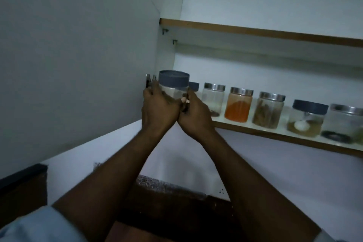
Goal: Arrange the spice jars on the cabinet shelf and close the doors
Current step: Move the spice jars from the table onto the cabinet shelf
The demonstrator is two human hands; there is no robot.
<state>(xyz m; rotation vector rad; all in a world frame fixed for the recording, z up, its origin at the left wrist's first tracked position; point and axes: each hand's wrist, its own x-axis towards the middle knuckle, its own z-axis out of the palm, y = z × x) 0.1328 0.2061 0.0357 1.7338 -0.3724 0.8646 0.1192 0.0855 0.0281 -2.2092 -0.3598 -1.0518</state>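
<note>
While we hold the grey-lidded jar (pixel 173 86) in both hands, it is upright at the left end of the lower shelf (pixel 275 135), close to the cabinet's left wall and the metal hinge (pixel 149 81). Our left hand (pixel 158 108) wraps its fingers round the jar's left side, and our right hand (pixel 196 116) grasps the right side, thumb across the clear glass. The hands hide the base, so we cannot tell whether it rests on the shelf.

Just behind our right hand, a smaller grey-lidded jar (pixel 194 85) peeks out. To its right, 5 more jars stand in a row: a steel-lidded clear jar (pixel 213 96), an orange powder jar (pixel 238 104), a jar of brown sticks (pixel 269 110), a grey-lidded jar with a white scoop (pixel 306 118), and a steel-lidded jar at the frame's edge (pixel 343 124).

Above runs the upper shelf (pixel 255 31). The cabinet door (pixel 78 45) hangs open on the left. Below lie a speckled countertop (pixel 157 184) and our light blue sleeve (pixel 39 226).
</note>
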